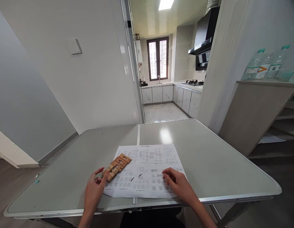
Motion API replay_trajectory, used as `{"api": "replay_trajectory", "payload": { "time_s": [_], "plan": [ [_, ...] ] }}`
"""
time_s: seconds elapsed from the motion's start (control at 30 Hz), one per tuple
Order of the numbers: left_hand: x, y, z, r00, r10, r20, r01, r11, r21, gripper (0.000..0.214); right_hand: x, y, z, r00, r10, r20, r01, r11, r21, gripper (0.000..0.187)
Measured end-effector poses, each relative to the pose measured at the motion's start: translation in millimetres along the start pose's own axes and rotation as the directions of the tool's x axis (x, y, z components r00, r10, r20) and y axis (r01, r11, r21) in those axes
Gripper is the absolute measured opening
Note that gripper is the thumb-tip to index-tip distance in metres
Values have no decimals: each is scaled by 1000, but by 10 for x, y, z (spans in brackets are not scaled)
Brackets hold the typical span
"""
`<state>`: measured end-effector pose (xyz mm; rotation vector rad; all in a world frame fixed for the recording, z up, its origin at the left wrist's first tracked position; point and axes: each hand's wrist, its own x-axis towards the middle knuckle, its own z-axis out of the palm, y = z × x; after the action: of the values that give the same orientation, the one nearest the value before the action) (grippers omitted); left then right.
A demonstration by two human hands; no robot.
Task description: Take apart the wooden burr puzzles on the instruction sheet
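Observation:
A slanting row of brown wooden blocks [119,163], with cut-out slots and small dark marks, lies on the left part of a printed paper sheet [147,186]. My left hand [96,185] is at the near left end of this row, thumb and fingers closed around the end block, whose outer side is partly hidden. Over the right side of the sheet rests my right hand [176,182], fingers loosely bent and apart, holding nothing. Small dark scraps [132,179] lie near the middle of the paper, too small to name.
The sheet lies near the front edge of a grey-green folding table [220,167] with a metal rim and a centre seam. A small teal bit [37,181] is at its left edge. Clear plastic bottles [256,65] stand on a shelf unit [242,110] at right. A kitchen opens behind.

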<state>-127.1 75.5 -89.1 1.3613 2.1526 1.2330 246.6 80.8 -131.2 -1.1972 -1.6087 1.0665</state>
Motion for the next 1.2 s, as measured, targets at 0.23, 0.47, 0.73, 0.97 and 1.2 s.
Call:
{"api": "replay_trajectory", "payload": {
  "time_s": [0.23,0.47,0.73,0.97,1.2],
  "plan": [
    [-7,-55,9,1000,-7,3,7,996,-85,75,-6,5,-4,1000,-4,-3,4,1000,-8,39],
    [-57,35,-26,1000,-20,-5,20,998,-59,74,-15,11,-1,1000,-5,-15,5,1000,7,37],
    [-47,13,-11,1000,-2,-11,1,999,-43,69,-24,40,-1,1000,11,-5,-11,1000,4,37],
    [-21,-37,-13,1000,-6,2,7,999,-35,67,-21,35,1,1000,11,-2,-11,1000,0,34],
    [-17,-61,-8,1000,5,1,-5,1000,-26,68,-9,72,7,1000,3,1,-3,1000,1,36]
  ]
}}
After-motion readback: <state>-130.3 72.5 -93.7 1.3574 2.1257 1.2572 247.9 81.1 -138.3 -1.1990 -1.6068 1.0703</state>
